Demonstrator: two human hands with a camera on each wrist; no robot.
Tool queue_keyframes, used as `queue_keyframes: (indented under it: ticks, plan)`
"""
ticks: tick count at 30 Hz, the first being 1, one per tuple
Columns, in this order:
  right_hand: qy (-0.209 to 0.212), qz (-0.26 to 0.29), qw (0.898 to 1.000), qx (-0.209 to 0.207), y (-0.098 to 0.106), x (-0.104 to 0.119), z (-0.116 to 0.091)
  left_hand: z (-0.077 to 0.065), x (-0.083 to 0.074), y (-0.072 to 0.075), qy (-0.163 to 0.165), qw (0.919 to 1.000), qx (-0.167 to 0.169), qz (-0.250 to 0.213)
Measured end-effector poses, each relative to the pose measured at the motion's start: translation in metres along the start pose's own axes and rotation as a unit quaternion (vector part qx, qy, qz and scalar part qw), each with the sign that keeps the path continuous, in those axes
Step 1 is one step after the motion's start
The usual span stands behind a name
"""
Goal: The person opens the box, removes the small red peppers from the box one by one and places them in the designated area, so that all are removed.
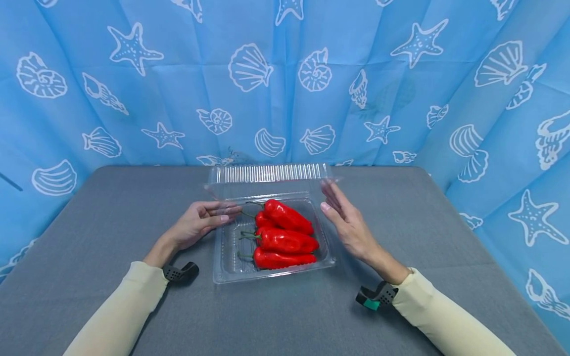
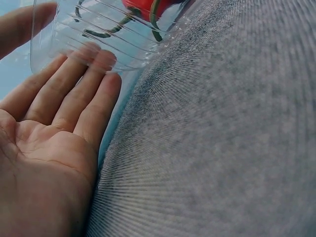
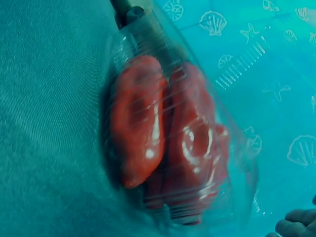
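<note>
A clear plastic clamshell box point(image 1: 229, 277) holds several red peppers point(image 1: 287, 241) with green stems pointing left. Its ribbed lid point(image 1: 271, 173) stands raised at the back. My left hand point(image 1: 200, 222) is beside the box's left wall, and in the left wrist view its straight fingers point(image 2: 94, 98) reach the ribbed plastic, thumb apart from them. At the back right corner, near the lid's right end, is my right hand point(image 1: 349, 222) with fingers extended. Only a few of its fingertips point(image 3: 296, 224) show in the right wrist view, where the peppers look blurred.
The box stands on a grey cloth-covered table point(image 1: 276, 316). Behind the table and along its right side hangs a blue curtain point(image 1: 285, 113) with white shells and starfish. Each wrist wears a black strapped device point(image 1: 180, 273) close above the tabletop.
</note>
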State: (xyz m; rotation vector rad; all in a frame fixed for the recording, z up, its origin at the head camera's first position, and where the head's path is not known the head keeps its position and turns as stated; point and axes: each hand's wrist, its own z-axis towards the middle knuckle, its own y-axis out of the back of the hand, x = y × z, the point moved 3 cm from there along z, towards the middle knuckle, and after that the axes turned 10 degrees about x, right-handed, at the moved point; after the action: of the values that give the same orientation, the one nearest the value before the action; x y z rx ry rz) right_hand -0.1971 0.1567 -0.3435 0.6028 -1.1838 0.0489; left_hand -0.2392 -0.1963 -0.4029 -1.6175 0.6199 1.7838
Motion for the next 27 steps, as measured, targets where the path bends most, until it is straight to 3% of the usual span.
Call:
queue_keyframes:
  ticks: [7, 27]
  plan:
    - [0.017, 0.007, 1.0, 0.023, 0.0, -0.009, 0.003, 0.001, 0.0, -0.001, 0.003, 1.0, -0.002, 0.007]
    - [0.038, 0.007, 0.999, 0.023, 0.004, -0.019, 0.006, 0.0, -0.002, -0.002, 0.008, 0.9999, 0.005, -0.005]
